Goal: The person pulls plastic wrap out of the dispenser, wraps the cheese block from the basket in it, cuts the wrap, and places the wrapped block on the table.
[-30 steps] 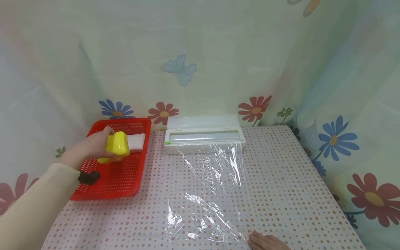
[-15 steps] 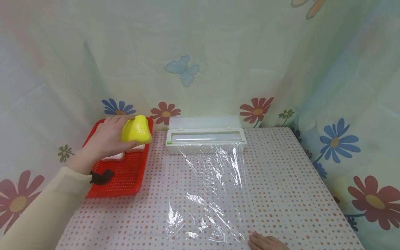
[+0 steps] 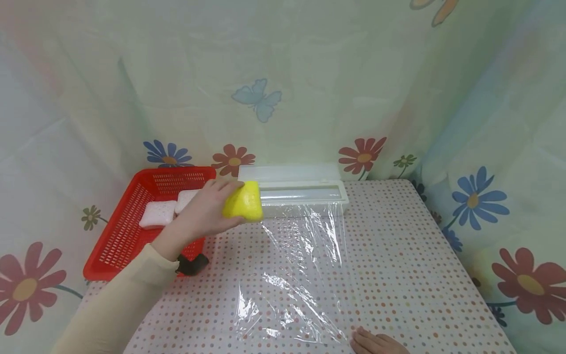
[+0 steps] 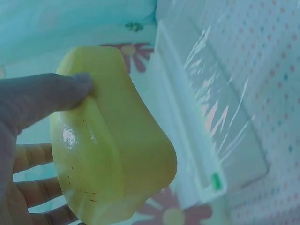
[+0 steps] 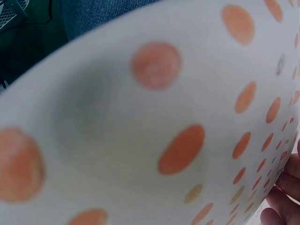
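My left hand (image 3: 210, 209) holds a yellow sponge (image 3: 244, 201) with a waisted shape, above the table between the red basket (image 3: 106, 236) and the cling film dispenser (image 3: 305, 210). In the left wrist view the thumb lies on one face of the sponge (image 4: 103, 136), with fingers behind it. A sheet of clear cling film (image 3: 305, 275) runs from the dispenser towards the near edge of the table. My right hand (image 3: 376, 341) rests on the table by the film's near right corner, its fingers laid out flat. In the right wrist view only its fingers (image 5: 286, 187) show.
Inside the basket lie a white sponge-like block (image 3: 158, 214) and another white block (image 3: 185, 197), partly hidden by my left hand. The dispenser's clear lid (image 3: 289, 172) stands up at the back. Flowered curtains (image 3: 309, 98) enclose the dotted table (image 3: 398, 255).
My left hand has lifted the yellow sponge out of the basket and carried it to the right, in front of the dispenser's left end. The right hand and film have stayed put.
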Available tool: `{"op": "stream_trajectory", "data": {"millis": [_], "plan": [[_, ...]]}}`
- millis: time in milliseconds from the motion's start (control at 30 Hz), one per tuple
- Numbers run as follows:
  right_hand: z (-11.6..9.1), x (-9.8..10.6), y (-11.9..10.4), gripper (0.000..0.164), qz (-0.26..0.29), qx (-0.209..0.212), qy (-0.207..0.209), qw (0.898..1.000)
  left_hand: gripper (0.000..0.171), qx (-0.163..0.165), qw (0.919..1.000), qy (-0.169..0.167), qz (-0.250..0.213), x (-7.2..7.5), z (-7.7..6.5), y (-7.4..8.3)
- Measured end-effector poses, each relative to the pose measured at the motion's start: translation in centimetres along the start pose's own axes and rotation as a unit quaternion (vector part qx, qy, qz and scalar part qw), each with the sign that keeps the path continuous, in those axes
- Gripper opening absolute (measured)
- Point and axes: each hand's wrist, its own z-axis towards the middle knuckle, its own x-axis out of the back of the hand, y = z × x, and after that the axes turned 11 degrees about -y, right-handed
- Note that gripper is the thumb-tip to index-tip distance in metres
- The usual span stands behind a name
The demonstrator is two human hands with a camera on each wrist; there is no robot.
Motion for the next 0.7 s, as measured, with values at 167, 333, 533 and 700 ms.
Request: {"op": "stream_trajectory", "data": {"millis": [167,333,533,700], "plan": [[0.1,0.0,0.0,0.055,0.006,-0.001,-0.003,1.0,0.078,-0.007,0.9997,-0.021,-0.011,-2.8,0.9,1.9],[0.0,-0.1,0.1,0.055,0.003,0.0,0.006,1.0,0.077,-0.003,0.9984,-0.051,-0.023,-5.2,1.6,3.8],[-0.1,-0.1,0.1,0.054,0.005,0.004,0.011,1.0,0.077,-0.012,0.9966,-0.077,-0.028,-8.6,2.3,5.4],[-0.1,-0.1,0.1,0.054,-0.007,0.004,0.035,0.999,0.077,-0.011,0.9948,-0.099,-0.017,-10.7,2.7,6.4]]}}
